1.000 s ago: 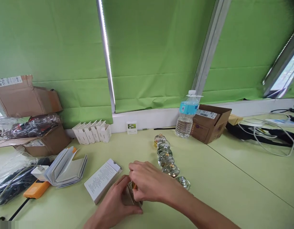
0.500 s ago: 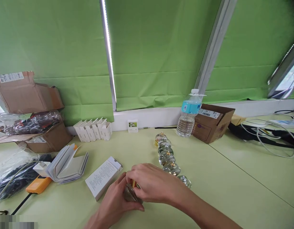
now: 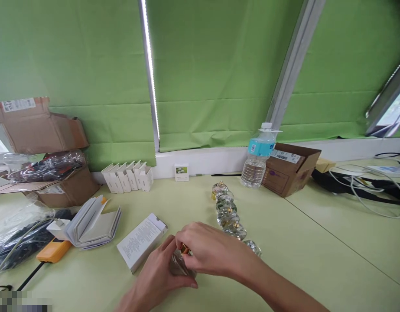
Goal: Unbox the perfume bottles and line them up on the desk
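Observation:
My left hand [image 3: 160,268] is wrapped round a clear glass bottle [image 3: 178,263] low in the middle of the head view. On its gold-coloured top [image 3: 184,248], the fingers of my right hand [image 3: 201,247] are closed in a pinch. Both hands hide much of the bottle. Just beyond my right hand, several similar round glass bottles [image 3: 226,203] with gold tops lie in a line, one [image 3: 252,247] a little apart and partly behind my forearm. A white printed box [image 3: 141,240] lies flat to the left of my hands.
Small white boxes [image 3: 126,177] and a picture card [image 3: 181,172] stand along the wall. A water bottle [image 3: 255,162] is beside an open cardboard box [image 3: 289,171]. An open booklet [image 3: 95,225], an orange device [image 3: 53,250] and plastic-wrapped goods [image 3: 22,234] are at left.
My right hand's fingers have shifted slightly around the gold top, which shows at a different angle. The left hand keeps its hold on the bottle. The view has moved very slightly.

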Motion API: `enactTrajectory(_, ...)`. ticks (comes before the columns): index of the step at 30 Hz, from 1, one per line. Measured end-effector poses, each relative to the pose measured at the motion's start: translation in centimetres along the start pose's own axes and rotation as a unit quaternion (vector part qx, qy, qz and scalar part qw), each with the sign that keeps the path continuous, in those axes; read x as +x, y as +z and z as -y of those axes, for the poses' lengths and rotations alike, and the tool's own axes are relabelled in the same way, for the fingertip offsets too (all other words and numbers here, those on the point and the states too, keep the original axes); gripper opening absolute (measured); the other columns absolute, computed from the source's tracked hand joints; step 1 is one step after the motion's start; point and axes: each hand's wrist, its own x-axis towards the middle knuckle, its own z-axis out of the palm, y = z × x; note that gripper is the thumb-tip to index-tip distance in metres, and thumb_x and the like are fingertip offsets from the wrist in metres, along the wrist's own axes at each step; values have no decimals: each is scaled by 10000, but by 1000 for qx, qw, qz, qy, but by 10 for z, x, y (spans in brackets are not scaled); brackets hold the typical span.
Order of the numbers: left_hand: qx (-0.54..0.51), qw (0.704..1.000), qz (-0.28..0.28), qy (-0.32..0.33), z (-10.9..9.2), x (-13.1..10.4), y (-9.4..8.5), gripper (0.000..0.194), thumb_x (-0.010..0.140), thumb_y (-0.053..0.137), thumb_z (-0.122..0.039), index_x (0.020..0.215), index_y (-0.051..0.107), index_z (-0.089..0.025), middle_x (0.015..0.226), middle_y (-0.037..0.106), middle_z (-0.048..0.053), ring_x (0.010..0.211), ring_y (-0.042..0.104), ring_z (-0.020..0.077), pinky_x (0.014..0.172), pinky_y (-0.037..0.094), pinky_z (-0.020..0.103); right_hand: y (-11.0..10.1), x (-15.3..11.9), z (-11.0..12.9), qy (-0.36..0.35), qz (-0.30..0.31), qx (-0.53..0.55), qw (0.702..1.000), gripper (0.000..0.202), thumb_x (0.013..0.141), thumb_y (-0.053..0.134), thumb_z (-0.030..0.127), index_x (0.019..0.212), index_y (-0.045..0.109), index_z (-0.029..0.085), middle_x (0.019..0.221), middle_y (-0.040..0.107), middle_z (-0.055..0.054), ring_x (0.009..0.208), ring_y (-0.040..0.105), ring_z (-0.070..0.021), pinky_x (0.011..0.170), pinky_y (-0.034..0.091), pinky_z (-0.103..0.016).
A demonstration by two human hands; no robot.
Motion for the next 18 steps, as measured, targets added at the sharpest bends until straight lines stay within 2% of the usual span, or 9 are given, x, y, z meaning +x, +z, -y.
enactTrajectory(4,-18,1000,6,12,2,1,0,633,571,795,-593,1069,622,-242,973,649,6,794,559,184,687,417,262,0,2,0,18,16,12,1000,146,732,565,149,817,683,160,811,694,-59,733,604,-174,510,286,-225)
enactTrajectory(7,-39,999,13,23,4,3,-2,544,612,795,-543,1027,634,-230,954,642,9,812,553,179,681,407,249,1,3,-1,24,22,11,999,149,714,588,153,816,696,155,783,693,-57,690,592,-163,500,279,-223)
enactTrajectory(11,-56,998,21,21,4,5,-7,361,719,733,-493,928,666,-206,867,621,14,727,523,149,623,382,238,3,3,-3,13,10,-8,1000,155,700,578,162,786,707,159,733,690,-49,637,578,-150,465,250,-225)
enactTrajectory(14,-71,997,42,13,3,7,-10,305,772,684,-479,875,682,-192,845,607,17,686,508,130,588,362,229,6,2,-4,0,-3,-32,999,134,694,566,157,723,697,160,663,667,-41,577,545,-140,442,219,-234)
enactTrajectory(18,-104,993,53,-5,8,8,-12,283,740,723,-452,861,704,-196,835,602,3,688,503,118,585,355,214,7,3,-5,-4,-11,-34,999,113,692,570,149,684,681,162,616,640,-26,536,507,-126,445,208,-238)
